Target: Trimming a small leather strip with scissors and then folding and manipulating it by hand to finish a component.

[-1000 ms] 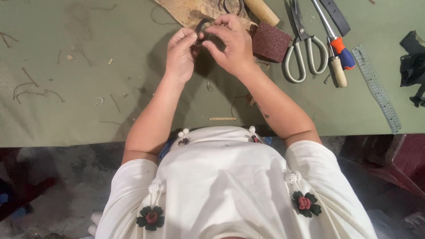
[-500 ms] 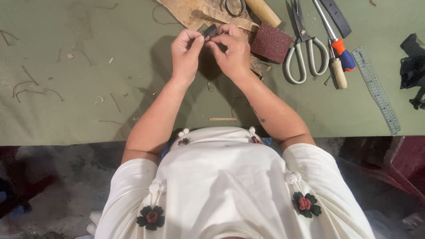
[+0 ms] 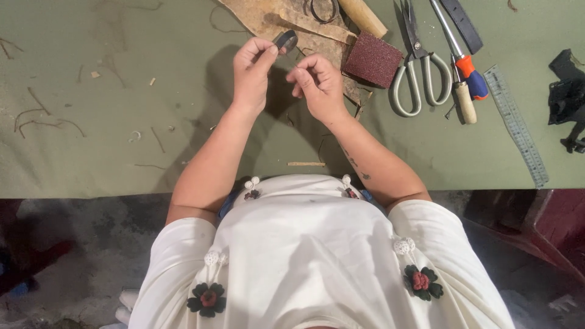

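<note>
Head view: my left hand [image 3: 253,67] pinches small dark ring [image 3: 285,40]; right hand [image 3: 317,82] loosely curled, empty; keep pinch firm, steady

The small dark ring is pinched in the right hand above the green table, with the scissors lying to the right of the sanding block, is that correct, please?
Not quite. The head view shows the small dark ring pinched in the left hand, not the right hand, which is empty beside it. The rest holds: the scissors lie right of the sanding block on the green table.
</note>
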